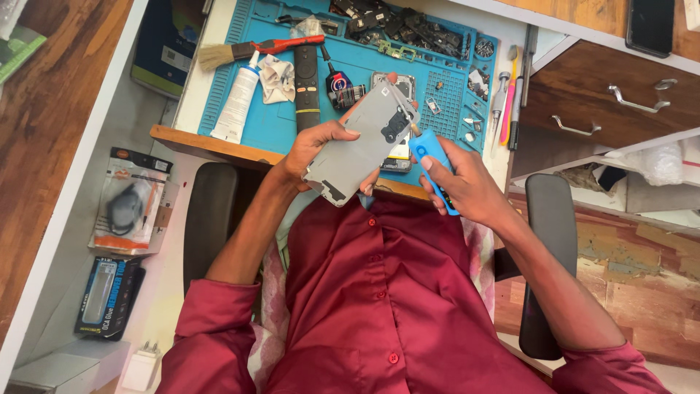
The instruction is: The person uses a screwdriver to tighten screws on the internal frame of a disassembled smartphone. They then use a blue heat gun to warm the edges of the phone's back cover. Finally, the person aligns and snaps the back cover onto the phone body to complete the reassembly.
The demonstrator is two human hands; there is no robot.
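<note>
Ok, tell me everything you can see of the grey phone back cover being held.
The grey phone back cover is a flat, matte panel, seemingly plastic, with a dark camera cutout near its upper end and small notches at its lower edge. It is tilted diagonally above the blue mat. The left hand grips its side; the right hand brings a blue-handled tool to its upper edge.

The phone back point(359, 142) is held up over the near edge of the counter point(219, 146), with the left hand point(313, 146) on its left and the right hand point(467, 186) on its right. The mat point(270, 128) lies on the counter. On the mat, the brush point(251, 49) lies far back, the tube point(237, 98) sits left, and the remote point(307, 84) lies right of the tube.
</note>
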